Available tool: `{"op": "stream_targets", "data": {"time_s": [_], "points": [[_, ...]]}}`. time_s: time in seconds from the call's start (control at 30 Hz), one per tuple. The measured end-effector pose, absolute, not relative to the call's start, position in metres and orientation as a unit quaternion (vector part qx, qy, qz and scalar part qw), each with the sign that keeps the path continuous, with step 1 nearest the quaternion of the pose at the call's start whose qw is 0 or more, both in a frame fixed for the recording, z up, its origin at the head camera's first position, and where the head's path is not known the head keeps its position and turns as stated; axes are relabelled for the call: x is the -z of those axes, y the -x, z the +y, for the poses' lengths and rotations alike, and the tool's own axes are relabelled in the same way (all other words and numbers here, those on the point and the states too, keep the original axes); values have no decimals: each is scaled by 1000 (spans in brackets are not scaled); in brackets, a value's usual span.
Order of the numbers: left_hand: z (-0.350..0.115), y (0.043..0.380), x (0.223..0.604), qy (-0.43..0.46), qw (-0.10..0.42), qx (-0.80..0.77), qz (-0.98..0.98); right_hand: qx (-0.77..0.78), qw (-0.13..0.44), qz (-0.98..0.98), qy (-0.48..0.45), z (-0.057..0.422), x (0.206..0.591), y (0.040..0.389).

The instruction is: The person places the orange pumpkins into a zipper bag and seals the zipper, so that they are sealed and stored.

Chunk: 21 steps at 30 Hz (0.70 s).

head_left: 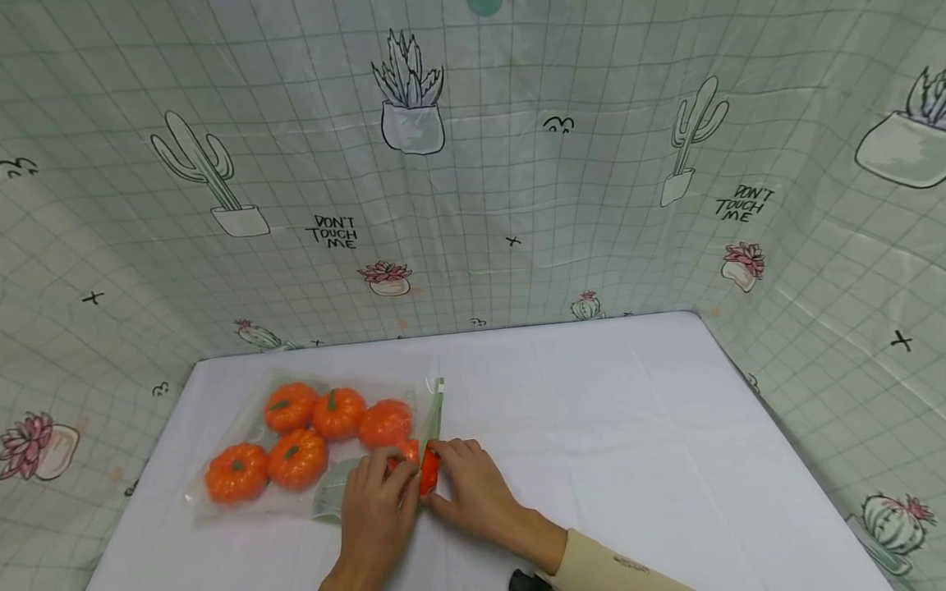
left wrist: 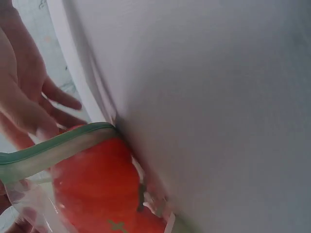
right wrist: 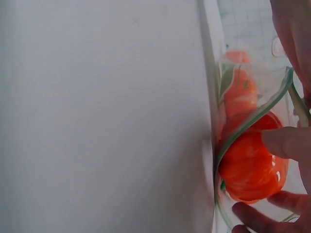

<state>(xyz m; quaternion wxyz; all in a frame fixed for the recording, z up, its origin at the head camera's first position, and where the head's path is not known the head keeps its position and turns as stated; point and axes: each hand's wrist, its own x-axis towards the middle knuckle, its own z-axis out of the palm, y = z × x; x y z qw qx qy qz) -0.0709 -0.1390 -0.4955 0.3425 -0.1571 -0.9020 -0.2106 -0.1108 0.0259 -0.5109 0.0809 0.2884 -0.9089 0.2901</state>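
Note:
A clear zip bag (head_left: 346, 451) with a green strip (head_left: 436, 410) along its mouth lies on its side, holding several toy pumpkins, orange with green stems. At the mouth sits one more pumpkin (head_left: 429, 476), partly past the strip. My right hand (head_left: 476, 497) grips this pumpkin from the right; in the right wrist view thumb and fingers lie round the pumpkin (right wrist: 250, 170). From the left, my left hand (head_left: 378, 501) holds the bag near its mouth, its fingers partly covering the plastic. The left wrist view shows a pumpkin (left wrist: 97, 184) through the plastic below the green strip (left wrist: 58, 141).
The table (head_left: 628, 435) has a white cloth. Pumpkins inside the bag, such as the far left one (head_left: 236, 474), spread to the left of my hands. Cactus-print curtains (head_left: 510, 189) stand round the back and sides. A black object (head_left: 526, 581) shows beneath my right sleeve.

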Motion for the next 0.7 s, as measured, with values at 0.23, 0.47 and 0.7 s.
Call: {"op": "stream_targets", "data": {"time_s": [0.23,0.47,0.7], "points": [[-139,71,497,158,361,214,-894,-327,71,-893,-301,14,518,112],[-140,71,498,157,358,216,-895,-320,95,-897,-289,19,521,108],[-138,73,498,154,363,216,-893,-261,133,-900,-322,16,519,108]]}}
